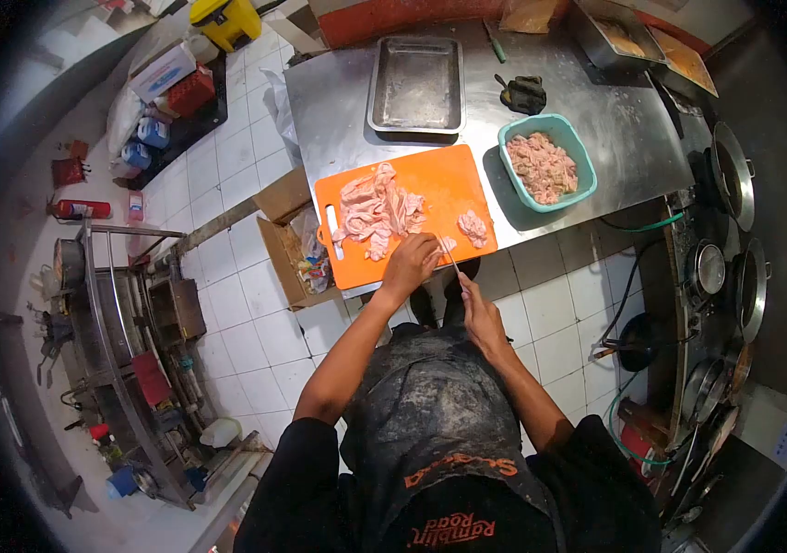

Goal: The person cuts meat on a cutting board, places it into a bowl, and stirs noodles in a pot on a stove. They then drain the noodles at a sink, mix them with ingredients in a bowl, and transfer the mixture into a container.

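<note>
On an orange cutting board [453,180] lies a spread heap of pale pink raw meat [375,207], which looks like chicken skin. A smaller pile of cut meat [473,228] rests near the board's right edge. My left hand [412,262] is at the board's front edge, its fingers curled down on a piece of the meat. My right hand [483,318] is closed round the handle of a knife [450,257]. The blade points away from me, beside my left fingertips and close to small meat pieces. My left fingers partly hide what they press on.
A teal basin [587,175] of cut meat stands right of the board on the steel table [338,111]. Behind are a metal tray [418,88], a green-handled knife [495,44] and a dark object [524,94]. A cardboard box [278,241] sits left; pans [733,175] line the right.
</note>
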### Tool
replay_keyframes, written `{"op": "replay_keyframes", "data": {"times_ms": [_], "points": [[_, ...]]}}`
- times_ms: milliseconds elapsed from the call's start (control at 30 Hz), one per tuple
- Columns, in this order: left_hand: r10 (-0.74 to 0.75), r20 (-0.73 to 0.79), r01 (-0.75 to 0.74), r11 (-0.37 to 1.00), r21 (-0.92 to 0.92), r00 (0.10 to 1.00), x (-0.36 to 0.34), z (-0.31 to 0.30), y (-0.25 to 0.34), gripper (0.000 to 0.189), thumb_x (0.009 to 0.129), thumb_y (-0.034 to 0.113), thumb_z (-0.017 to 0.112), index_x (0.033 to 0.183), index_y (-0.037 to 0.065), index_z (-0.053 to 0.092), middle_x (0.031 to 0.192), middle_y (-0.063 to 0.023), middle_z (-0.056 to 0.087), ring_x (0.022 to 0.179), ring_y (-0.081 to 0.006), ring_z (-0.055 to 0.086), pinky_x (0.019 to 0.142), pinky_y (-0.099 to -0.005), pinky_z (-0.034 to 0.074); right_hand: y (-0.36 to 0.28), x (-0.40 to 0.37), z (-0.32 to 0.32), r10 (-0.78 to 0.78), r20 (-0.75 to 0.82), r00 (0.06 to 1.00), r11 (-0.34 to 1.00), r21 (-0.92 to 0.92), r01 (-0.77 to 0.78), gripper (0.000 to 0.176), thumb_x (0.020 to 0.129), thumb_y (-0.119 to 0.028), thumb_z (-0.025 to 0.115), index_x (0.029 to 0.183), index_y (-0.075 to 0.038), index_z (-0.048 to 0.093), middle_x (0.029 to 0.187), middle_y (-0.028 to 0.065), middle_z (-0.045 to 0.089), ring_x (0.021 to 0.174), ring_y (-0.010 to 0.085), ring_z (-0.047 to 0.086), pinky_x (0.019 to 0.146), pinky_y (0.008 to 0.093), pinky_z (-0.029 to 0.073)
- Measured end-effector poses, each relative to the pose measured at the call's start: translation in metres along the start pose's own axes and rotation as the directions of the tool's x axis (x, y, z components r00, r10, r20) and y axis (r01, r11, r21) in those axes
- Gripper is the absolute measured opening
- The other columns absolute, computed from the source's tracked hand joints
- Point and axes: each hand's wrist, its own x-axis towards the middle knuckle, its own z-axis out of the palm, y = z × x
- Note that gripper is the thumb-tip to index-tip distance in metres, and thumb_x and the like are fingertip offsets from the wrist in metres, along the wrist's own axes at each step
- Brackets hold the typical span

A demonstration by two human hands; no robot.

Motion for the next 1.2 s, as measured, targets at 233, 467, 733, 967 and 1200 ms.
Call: {"op": "replay_keyframes", "data": {"times_ms": [233, 467, 733, 967, 1200], "points": [[0.006, 0.016, -0.005, 0.998, -0.057, 1.000, 0.002, 0.009, -0.002, 0.013, 0.081, 0.006, 0.069, 0.091, -0.001, 0.067, 0.094, -0.0122, 0.064, 0.091, -0.0295, 0.062, 0.079, -0.0377, 0.051, 0.004, -0.008, 0.003, 0.131, 0.107, 0.986, 0.991, -0.023, -0.129, 0.037, 0.102, -0.019, 0.041, 0.139, -0.017, 0.042, 0.089, 0.0291, 0.065, 0.082, 0.0478, 0.063, 0.068, 0.0530, 0.050], [0.021, 0.057, -0.019, 0.999, -0.034, 0.998, 0.005, 0.006, -0.005, 0.012, 0.082, 0.005, 0.067, 0.092, -0.002, 0.067, 0.094, -0.0125, 0.065, 0.090, -0.0291, 0.062, 0.079, -0.0373, 0.051, 0.001, 0.034, 0.024, 0.018, 0.011, 1.000, 1.000, 0.009, -0.019, 0.036, 0.102, -0.018, 0.042, 0.138, -0.014, 0.042, 0.084, 0.0287, 0.064, 0.077, 0.0471, 0.063, 0.063, 0.0546, 0.049], [0.039, 0.035, -0.038, 0.999, -0.033, 0.999, 0.001, 0.013, -0.013, 0.013, 0.082, 0.007, 0.066, 0.093, -0.002, 0.066, 0.095, -0.0117, 0.065, 0.090, -0.0297, 0.062, 0.079, -0.0373, 0.051, 0.014, 0.017, 0.032, -0.028, -0.082, 0.996, 1.000, -0.005, 0.028, 0.033, 0.101, -0.018, 0.044, 0.134, -0.013, 0.044, 0.077, 0.0294, 0.063, 0.071, 0.0484, 0.062, 0.058, 0.0563, 0.049], [0.056, 0.014, -0.056, 0.998, 0.007, 0.998, -0.001, 0.014, -0.013, 0.015, 0.083, 0.008, 0.065, 0.095, 0.000, 0.065, 0.097, -0.0108, 0.064, 0.091, -0.0291, 0.062, 0.079, -0.0374, 0.051, 0.006, -0.006, 0.020, -0.106, -0.125, 0.987, 0.994, -0.009, 0.105, 0.036, 0.101, -0.020, 0.042, 0.137, -0.015, 0.039, 0.091, 0.0303, 0.064, 0.079, 0.0501, 0.061, 0.064, 0.0603, 0.049], [0.079, 0.030, -0.080, 0.996, 0.040, 0.996, -0.009, 0.008, -0.005, 0.013, 0.084, 0.008, 0.065, 0.094, 0.000, 0.066, 0.098, -0.0103, 0.064, 0.094, -0.0280, 0.062, 0.081, -0.0362, 0.051, -0.013, 0.019, 0.009, 0.159, 0.076, 0.984, 0.987, -0.020, -0.158, 0.033, 0.102, -0.020, 0.041, 0.135, -0.019, 0.044, 0.090, 0.0281, 0.066, 0.081, 0.0472, 0.064, 0.066, 0.0541, 0.051]]}}
